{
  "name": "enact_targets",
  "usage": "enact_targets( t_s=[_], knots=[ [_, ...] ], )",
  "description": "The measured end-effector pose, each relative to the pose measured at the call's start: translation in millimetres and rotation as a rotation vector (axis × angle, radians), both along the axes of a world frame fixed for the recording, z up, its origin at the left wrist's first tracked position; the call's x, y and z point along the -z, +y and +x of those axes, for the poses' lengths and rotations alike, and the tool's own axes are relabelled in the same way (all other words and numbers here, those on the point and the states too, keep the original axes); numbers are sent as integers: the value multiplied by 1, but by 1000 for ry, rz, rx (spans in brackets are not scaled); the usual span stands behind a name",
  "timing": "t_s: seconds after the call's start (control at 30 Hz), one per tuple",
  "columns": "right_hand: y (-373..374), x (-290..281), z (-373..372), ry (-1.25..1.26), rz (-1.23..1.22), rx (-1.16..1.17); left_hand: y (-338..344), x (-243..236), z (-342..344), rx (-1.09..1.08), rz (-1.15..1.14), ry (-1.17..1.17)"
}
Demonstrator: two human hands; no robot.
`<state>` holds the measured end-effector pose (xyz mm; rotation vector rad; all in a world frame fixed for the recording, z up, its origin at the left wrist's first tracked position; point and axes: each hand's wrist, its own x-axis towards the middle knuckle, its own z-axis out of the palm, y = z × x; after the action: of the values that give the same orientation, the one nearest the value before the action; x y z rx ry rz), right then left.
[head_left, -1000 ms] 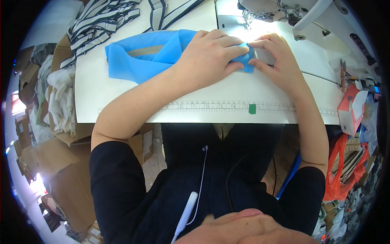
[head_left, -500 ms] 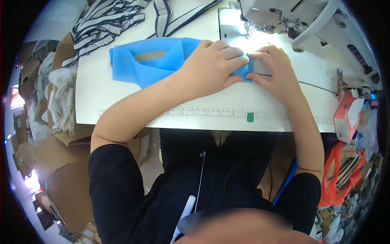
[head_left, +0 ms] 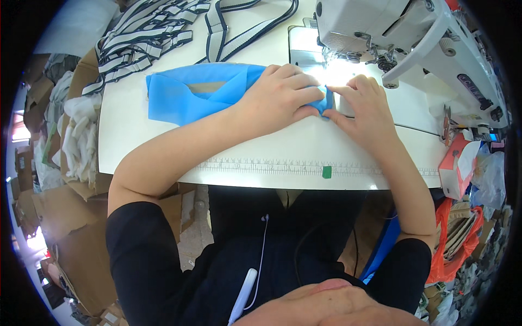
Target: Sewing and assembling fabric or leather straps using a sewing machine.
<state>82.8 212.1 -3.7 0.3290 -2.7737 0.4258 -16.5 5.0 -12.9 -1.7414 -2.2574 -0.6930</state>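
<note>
A blue piece of fabric (head_left: 182,103) lies folded in a loop on the white table, with a beige strip showing inside it. My left hand (head_left: 283,100) rests over its right part, thumb and fingers closed on the cloth. At the fabric's right end my right hand (head_left: 361,108) pinches the edge between thumb and index finger. Just beyond both hands stands a white sewing machine (head_left: 370,27), its lamp shining brightly on the needle area. Glare hides the needle and presser foot.
Striped grey and black straps (head_left: 147,38) are heaped at the table's far left. A printed ruler (head_left: 255,167) with a green patch (head_left: 327,172) runs along the near edge. To the right are a pink box (head_left: 455,168) and a red plastic bag (head_left: 473,239); cardboard boxes (head_left: 87,244) stand at left.
The table and machine sit slightly lower in the picture, as the view has shifted. Both hands keep their hold on the blue fabric, whose right edge looks more bunched between the fingers.
</note>
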Motion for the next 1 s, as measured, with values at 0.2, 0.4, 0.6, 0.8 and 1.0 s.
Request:
enact_targets(
  t_s=[0.2,0.4,0.6,0.8,1.0],
  knots=[
    [11,5,-15,0,65,21,11,6,-16,-18,32,5],
    [14,6,-15,-23,24,71,17,4,-18,-31,47,13],
    [16,11,-18,18,-7,39,17,5,-19,-61,16,5],
    [13,19,-19,120,0,11,15,6,-21,-60,22,38],
    [15,16,-19,45,-99,56,17,4,-22,-71,-17,63]
  ],
)
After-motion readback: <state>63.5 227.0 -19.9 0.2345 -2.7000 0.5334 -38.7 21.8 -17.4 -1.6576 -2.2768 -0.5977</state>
